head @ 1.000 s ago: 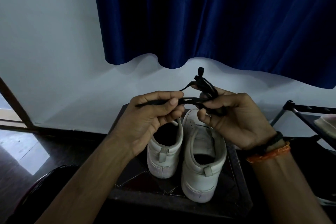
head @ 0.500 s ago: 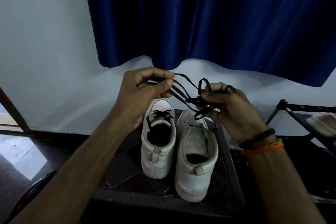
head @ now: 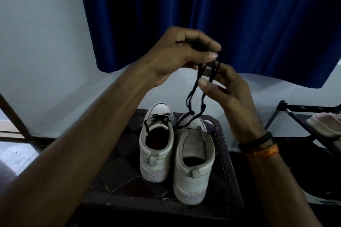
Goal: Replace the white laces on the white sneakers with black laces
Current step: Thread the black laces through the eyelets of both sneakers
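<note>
I count two white sneakers on the dark patterned stand (head: 224,153): the left sneaker (head: 156,145) toward its left edge, already carrying a black lace (head: 158,117) across its eyelets, and the right sneaker (head: 193,167) touching it, nearer the front edge, heels toward me. One loose black lace (head: 193,96) hangs in loops above the right sneaker's toe (there is a small knot low in it). Two hands work it: my left hand (head: 180,55) pinches the upper end between thumb and curled fingers, and my right hand (head: 227,90) grasps the strands just below, thumb pressing them. Two bands, one black and one orange, circle the right wrist. Behind are a pale wall (head: 40,42) and a blue curtain (head: 203,5); a black rack (head: 287,110) stands at right.
</note>
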{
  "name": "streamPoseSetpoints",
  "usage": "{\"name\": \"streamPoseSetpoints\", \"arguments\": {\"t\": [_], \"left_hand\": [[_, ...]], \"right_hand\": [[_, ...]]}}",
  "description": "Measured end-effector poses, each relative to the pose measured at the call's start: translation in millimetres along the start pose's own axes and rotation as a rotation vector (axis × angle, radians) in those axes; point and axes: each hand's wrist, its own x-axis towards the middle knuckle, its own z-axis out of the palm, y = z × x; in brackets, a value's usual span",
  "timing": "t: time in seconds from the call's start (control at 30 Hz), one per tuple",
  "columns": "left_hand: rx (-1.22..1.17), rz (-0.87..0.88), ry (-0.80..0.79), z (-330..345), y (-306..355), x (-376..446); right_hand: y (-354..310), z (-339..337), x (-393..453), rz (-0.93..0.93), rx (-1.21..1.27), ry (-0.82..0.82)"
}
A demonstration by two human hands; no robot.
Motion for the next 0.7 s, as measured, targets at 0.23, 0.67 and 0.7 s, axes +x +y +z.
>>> {"name": "streamPoseSetpoints", "arguments": {"t": [0.23,0.67,0.7], "left_hand": [[0.116,0.136,-0.062,4,14,27],[0.707,0.018,-0.495,4,5,48],[0.767,0.025,-0.507,6,5,50]], "right_hand": [[0,-10,3,-0.018,-0.149,0.14],[13,-13,7,0.054,-0.116,0.065],[15,-13,7,0.064,-0.148,0.092]]}}
